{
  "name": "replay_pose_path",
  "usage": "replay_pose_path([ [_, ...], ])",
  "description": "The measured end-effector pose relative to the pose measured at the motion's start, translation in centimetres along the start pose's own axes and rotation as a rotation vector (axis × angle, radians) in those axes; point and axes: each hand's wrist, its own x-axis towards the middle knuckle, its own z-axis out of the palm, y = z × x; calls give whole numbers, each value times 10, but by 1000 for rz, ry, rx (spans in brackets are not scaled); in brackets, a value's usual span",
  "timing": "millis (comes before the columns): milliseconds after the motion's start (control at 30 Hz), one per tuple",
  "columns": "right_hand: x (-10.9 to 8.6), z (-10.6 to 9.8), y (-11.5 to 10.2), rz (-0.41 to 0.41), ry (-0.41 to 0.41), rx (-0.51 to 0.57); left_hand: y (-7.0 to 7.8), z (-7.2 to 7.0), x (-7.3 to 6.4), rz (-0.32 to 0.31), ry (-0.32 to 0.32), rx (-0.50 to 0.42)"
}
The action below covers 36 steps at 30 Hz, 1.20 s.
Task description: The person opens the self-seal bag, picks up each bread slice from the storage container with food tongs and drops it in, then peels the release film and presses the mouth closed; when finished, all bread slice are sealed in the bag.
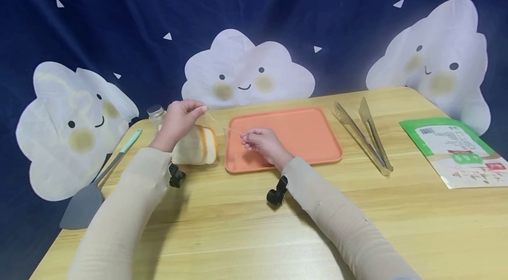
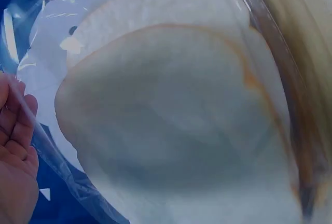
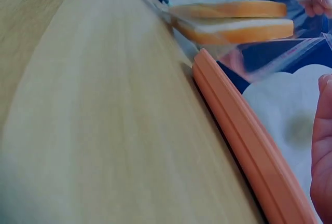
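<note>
Two slices of white bread (image 1: 210,147) with brown crusts sit inside a clear plastic bag (image 2: 78,185), beside the orange tray's left end. Its film stretches between my two hands at the mouth. My left hand (image 1: 180,121) pinches one edge of the film above the bread, thumb against fingers. On the opposite side, my right hand (image 1: 263,143) pinches the other edge, over the orange tray (image 1: 293,132). The left wrist view has the bread slices (image 2: 171,120) close up behind film. Bread also shows edge-on past the tray rim in the right wrist view.
Behind my left hand stands a clear jar (image 1: 156,112) with a lid. A grey spatula (image 1: 85,203) with a mint handle lies along the left table edge. Metal tongs (image 1: 369,139) lie right of the tray, then a green and white packet (image 1: 456,152).
</note>
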Motion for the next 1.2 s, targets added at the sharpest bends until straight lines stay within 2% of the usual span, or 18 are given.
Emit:
replay_pose_path([
  [167, 2, -5, 1, -7, 27, -10, 5, -9, -2, 17, 27, -1],
  [333, 0, -10, -4, -27, 29, -11, 8, -16, -4, -10, 55, -32],
  [733, -4, -21, -5, -34, 38, -43, 5, -22, -9, -13, 150, -25],
  [1200, -7, -33, -5, -20, 66, -34, -1, -29, -10, -26, 257, -103],
])
